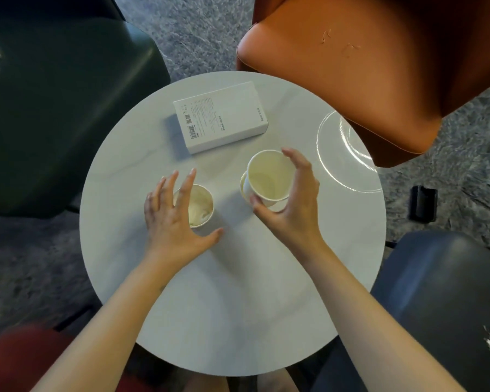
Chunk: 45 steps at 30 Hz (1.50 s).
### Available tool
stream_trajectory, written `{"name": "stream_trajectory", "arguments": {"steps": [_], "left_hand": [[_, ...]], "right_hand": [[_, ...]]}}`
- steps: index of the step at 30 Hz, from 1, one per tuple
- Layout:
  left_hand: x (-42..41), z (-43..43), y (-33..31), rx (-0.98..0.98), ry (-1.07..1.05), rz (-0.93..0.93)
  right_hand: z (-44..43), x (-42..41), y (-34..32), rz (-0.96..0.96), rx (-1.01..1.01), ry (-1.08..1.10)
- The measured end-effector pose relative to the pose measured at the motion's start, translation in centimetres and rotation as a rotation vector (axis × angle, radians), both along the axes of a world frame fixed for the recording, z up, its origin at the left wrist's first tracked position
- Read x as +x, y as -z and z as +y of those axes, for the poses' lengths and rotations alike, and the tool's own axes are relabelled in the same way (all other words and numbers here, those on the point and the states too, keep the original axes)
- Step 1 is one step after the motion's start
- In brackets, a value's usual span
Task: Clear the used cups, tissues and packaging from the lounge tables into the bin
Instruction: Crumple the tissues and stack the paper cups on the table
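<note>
Near a white box (221,117), the right hand (297,202) grips a paper cup (269,174). The left hand (170,219), fingers spread, reaches over a tissue-filled cup (201,205) below the box.

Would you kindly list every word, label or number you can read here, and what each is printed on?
White rectangular cardboard box: barcode and lines of small print, all too small to read.
Tissue-filled white paper cup: no text visible.
Empty white paper cup: no text visible.
</note>
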State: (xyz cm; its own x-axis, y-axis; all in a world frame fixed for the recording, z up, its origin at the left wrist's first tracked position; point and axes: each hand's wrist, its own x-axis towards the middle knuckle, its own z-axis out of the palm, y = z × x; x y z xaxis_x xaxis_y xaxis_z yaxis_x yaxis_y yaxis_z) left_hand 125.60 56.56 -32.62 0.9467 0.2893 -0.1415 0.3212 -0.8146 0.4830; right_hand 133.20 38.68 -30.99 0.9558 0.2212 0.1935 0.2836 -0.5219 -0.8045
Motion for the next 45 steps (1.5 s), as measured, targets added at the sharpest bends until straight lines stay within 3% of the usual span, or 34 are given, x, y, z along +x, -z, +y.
{"name": "stream_trajectory", "arguments": {"steps": [4, 12, 17, 20, 26, 30, 33, 39, 45], "left_hand": [[-0.6, 0.7, 1.2, -0.077, -0.056, 0.013], [-0.1, 0.9, 1.4, -0.154, -0.095, -0.083], [0.1, 1.5, -0.7, -0.153, -0.051, -0.151], [0.6, 2.0, -2.6, -0.141, -0.023, -0.221], [1.7, 1.4, -6.0, -0.258, 0.088, -0.366], [1.6, 0.2, -6.0, -0.337, 0.203, -0.238], [1.2, -0.2, -5.1, -0.272, 0.259, -0.131], [1.2, -0.2, -2.7, -0.17, 0.269, -0.06], [1.4, -0.3, -0.8, -0.227, 0.287, 0.003]], "right_hand": [[0.6, -0.7, 2.2, 0.076, -0.161, -0.043], [1.2, -1.5, 3.8, 0.175, -0.225, -0.118], [1.8, -2.6, 4.5, 0.178, -0.073, -0.109], [2.3, -3.1, 4.8, 0.291, 0.059, -0.022], [3.8, -4.1, 4.9, 0.389, 0.11, 0.024], [4.5, -4.5, 5.3, 0.413, 0.153, 0.053], [4.8, -4.7, 5.8, 0.432, 0.167, 0.094], [4.7, -5.3, 7.0, 0.426, 0.168, 0.068], [3.9, -6.5, 8.1, 0.43, 0.222, 0.069]]}}
